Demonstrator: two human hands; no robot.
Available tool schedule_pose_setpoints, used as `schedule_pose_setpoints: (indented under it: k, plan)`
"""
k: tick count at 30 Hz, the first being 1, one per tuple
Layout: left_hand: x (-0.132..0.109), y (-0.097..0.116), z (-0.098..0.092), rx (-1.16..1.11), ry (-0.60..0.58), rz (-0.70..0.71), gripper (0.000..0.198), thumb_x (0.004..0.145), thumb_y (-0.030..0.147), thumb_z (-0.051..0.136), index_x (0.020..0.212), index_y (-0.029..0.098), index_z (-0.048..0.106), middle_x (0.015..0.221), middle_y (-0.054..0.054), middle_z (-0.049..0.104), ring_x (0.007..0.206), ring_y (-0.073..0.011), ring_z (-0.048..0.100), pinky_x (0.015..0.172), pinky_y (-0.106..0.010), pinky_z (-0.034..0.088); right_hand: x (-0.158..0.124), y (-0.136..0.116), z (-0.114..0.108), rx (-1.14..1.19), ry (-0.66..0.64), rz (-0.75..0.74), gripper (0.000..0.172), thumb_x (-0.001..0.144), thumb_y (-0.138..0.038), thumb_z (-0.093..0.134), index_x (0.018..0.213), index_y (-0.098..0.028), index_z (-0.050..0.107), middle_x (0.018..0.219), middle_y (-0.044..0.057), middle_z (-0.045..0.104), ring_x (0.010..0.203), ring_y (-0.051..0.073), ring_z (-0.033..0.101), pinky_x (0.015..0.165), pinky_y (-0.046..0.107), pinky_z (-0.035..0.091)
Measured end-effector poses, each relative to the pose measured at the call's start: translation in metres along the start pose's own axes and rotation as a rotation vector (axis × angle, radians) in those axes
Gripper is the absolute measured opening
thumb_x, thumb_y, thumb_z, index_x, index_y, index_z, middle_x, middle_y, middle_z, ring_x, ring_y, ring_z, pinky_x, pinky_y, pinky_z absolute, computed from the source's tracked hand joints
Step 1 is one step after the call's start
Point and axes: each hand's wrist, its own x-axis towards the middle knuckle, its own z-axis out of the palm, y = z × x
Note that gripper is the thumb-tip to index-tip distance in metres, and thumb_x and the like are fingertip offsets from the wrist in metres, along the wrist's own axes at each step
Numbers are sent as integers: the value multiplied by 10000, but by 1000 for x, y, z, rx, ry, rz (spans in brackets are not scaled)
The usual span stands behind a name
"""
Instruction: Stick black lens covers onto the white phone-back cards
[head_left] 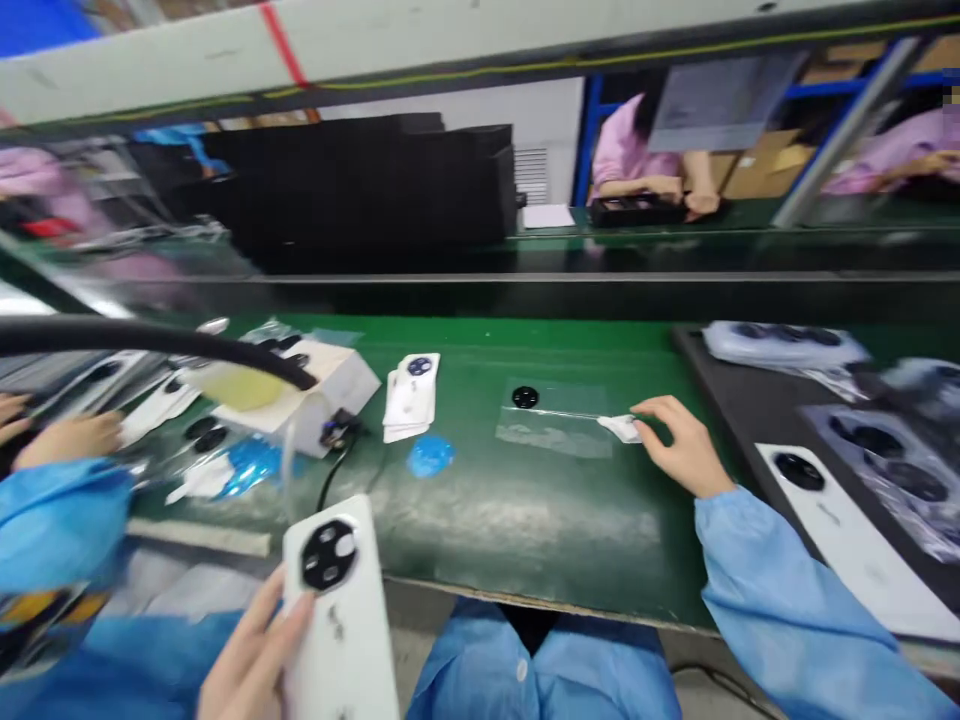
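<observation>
My left hand (251, 650) grips a white phone back panel (341, 640) by its left side, in front of the table's near edge. Its round black camera ring (328, 555) faces up, with the thumb close beneath it. Over the green table, my right hand (686, 445) pinches a small white cloth-like piece (621, 428) between thumb and fingers. That piece touches the right end of a clear plastic bag (555, 435) lying flat. A loose round black camera ring (525, 397) rests at the bag's upper left.
White panels (411, 395) lie stacked near a blue film disc (431, 456). At left stand a white box (330, 385) and a co-worker's hand (71, 440). A black mat (720, 400) at right carries a white panel (847, 530) and bagged parts (889, 460). A black hose (150, 338) crosses the left.
</observation>
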Motion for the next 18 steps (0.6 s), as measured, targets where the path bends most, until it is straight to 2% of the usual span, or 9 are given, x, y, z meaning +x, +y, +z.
schedule_pose_setpoints:
  k: [2, 3, 6, 9, 11, 13, 16, 18]
  plan:
    - [-4, 15, 57, -144, -330, -110, 692, 673, 426, 809, 1296, 291, 538, 960, -7, 770, 686, -235, 716, 537, -286, 554, -4, 2, 2, -37, -68, -49, 170, 860, -292, 584, 1003, -226, 649, 1001, 74, 640, 985, 244, 607, 893, 413, 496]
    - [-5, 23, 88, -161, -477, -86, 746, 686, 426, 804, 1343, 269, 488, 948, -24, 769, 651, -222, 708, 525, -271, 542, -6, 2, 6, -47, -93, -71, 189, 858, -290, 597, 1030, -230, 646, 1029, 74, 638, 1000, 240, 599, 898, 410, 495]
    - [-5, 40, 176, -170, -896, 88, 691, 760, 418, 751, 1335, 161, 467, 842, -58, 759, 612, -189, 693, 529, -230, 512, -6, 0, 20, -58, -103, -107, 236, 886, -322, 605, 1086, -199, 623, 1074, 71, 628, 987, 215, 598, 877, 414, 504]
    - [2, 44, 240, -192, -1045, 144, 706, 722, 455, 762, 1288, 139, 482, 812, -59, 751, 660, -209, 707, 582, -256, 533, -2, 3, 29, -40, -48, -103, 218, 937, -353, 562, 1033, -165, 622, 1007, 48, 637, 891, 163, 616, 805, 367, 529]
    - [8, 40, 263, -208, -1075, 156, 707, 732, 465, 746, 1291, 148, 453, 846, -61, 750, 720, -221, 716, 616, -270, 544, 2, 5, 29, -14, 14, -79, 201, 946, -345, 556, 976, -159, 627, 936, 29, 641, 824, 140, 621, 753, 327, 539]
    - [12, 32, 271, -227, -1079, 153, 698, 757, 456, 727, 1305, 156, 417, 874, -62, 750, 756, -221, 718, 636, -273, 547, 5, 2, 27, 15, 111, -25, 183, 950, -317, 549, 973, -151, 621, 890, 22, 631, 787, 133, 620, 715, 312, 544]
    - [14, 21, 265, -252, -1057, 115, 707, 774, 434, 726, 1331, 166, 383, 891, -61, 750, 747, -210, 717, 635, -265, 542, 9, -16, 27, 76, 261, 69, 179, 975, -264, 484, 1071, -165, 597, 924, 35, 585, 750, 121, 623, 668, 298, 561]
    - [13, 17, 259, -271, -1033, 98, 698, 790, 416, 722, 1344, 171, 375, 918, -63, 749, 762, -198, 713, 648, -254, 538, 9, -34, 31, 129, 299, 106, 204, 978, -240, 461, 1133, -196, 586, 988, 44, 550, 731, 110, 626, 619, 278, 570]
